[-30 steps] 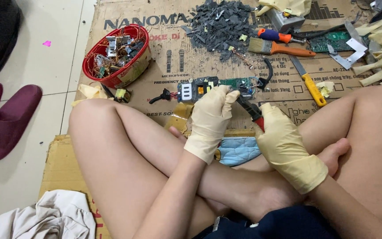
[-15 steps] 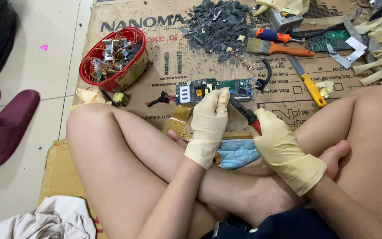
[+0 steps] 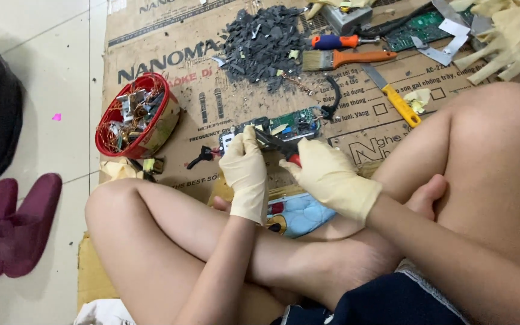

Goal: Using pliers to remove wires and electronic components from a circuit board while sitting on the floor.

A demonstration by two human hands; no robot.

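I sit cross-legged on cardboard (image 3: 368,129), both hands in cream rubber gloves. My left hand (image 3: 246,170) presses down on the near end of a green circuit board (image 3: 293,120) with white and black parts. My right hand (image 3: 331,179) grips a red-handled pair of pliers (image 3: 279,146) whose dark jaws reach across to the board beside my left fingers. A black cable (image 3: 332,102) curls off the board's far right end.
A red bowl (image 3: 132,117) of metal scrap stands at the left. A heap of dark chips (image 3: 265,41), a brush (image 3: 347,58), a screwdriver (image 3: 334,41), a yellow knife (image 3: 394,96), another board (image 3: 421,27) and spare gloves (image 3: 510,33) lie beyond. Maroon slippers (image 3: 13,222) rest on the tiles.
My view has shifted closer and to the right. Both hands have stayed on the board, and the pliers' jaws have moved in nearer to my left fingers.
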